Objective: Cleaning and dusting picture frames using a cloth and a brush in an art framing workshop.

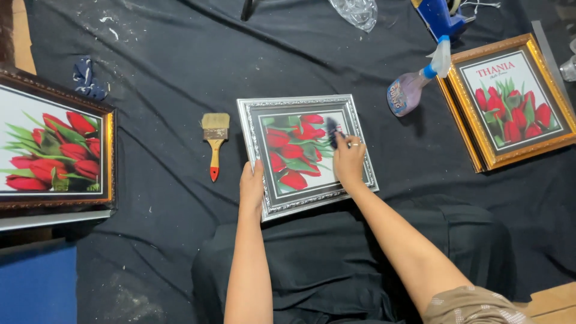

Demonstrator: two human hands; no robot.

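A silver-framed picture of red tulips point(252, 114) lies flat on the black cloth in front of me. My left hand point(251, 186) grips its lower left edge, fingers curled over the frame. My right hand point(348, 159) rests on the glass at the right side and holds a small dark cloth point(332, 131) pressed against the picture.
A wooden paintbrush point(215, 141) lies left of the frame. A dark-framed tulip picture point(57, 150) sits far left, a gold-framed one point(510, 99) at right with a spray bottle point(414, 84) leaning beside it. A blue rag point(86, 78) and clear plastic point(355, 12) lie further back.
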